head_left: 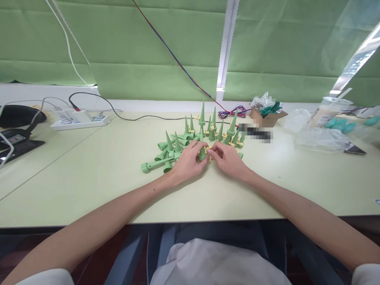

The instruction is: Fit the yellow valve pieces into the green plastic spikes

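Note:
My left hand (pixel 189 163) is closed around the lower part of a green plastic plant-watering spike (pixel 202 139), which stands point up. Just to its right, my right hand (pixel 230 161) pinches at the spike's side, where small yellow pieces (pixel 209 159) show between the hands. Fingertips hide what exactly the right hand grips; it looks like a small yellow valve. Around and behind the hands are several more green spikes, some upright like this tall one (pixel 202 114). Others lie on their sides at the left, such as this long spike (pixel 156 164) with a ribbed cap.
On the pale table (pixel 97 190), a power strip (pixel 80 120) with plugs lies at the back left. A black cable (pixel 142 118) runs behind the spikes. Toward the right are a cardboard box (pixel 264 118), a coiled red-blue wire (pixel 233 112), a drink cup (pixel 325 113) and clear plastic bags (pixel 322 138).

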Demonstrator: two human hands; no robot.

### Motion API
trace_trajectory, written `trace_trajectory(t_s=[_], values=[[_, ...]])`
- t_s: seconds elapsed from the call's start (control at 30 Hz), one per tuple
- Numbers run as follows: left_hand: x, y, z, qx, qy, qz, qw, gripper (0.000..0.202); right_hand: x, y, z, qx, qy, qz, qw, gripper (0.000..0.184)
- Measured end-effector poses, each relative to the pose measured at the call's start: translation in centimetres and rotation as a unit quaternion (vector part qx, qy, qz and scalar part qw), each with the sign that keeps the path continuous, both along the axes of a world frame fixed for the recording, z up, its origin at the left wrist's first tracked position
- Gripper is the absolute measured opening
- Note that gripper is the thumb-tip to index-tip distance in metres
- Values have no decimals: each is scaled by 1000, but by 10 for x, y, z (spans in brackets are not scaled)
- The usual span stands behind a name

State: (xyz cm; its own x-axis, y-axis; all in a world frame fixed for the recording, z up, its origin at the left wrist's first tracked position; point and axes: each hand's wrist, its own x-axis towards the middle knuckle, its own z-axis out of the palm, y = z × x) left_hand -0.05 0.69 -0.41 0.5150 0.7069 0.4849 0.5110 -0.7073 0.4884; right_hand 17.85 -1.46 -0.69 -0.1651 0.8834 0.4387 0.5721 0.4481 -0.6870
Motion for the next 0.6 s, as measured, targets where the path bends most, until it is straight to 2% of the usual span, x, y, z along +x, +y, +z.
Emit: trace_trajectory(t_s=[0.3, 0.6], values=[[1, 0, 0, 9, -1, -9, 1000, 25, 0, 2, -1, 16, -59, -23, 998, 41], [1, -1, 1, 13, 5, -12, 1000, 23, 1, 4, -3, 14, -67, -16, 998, 46]])
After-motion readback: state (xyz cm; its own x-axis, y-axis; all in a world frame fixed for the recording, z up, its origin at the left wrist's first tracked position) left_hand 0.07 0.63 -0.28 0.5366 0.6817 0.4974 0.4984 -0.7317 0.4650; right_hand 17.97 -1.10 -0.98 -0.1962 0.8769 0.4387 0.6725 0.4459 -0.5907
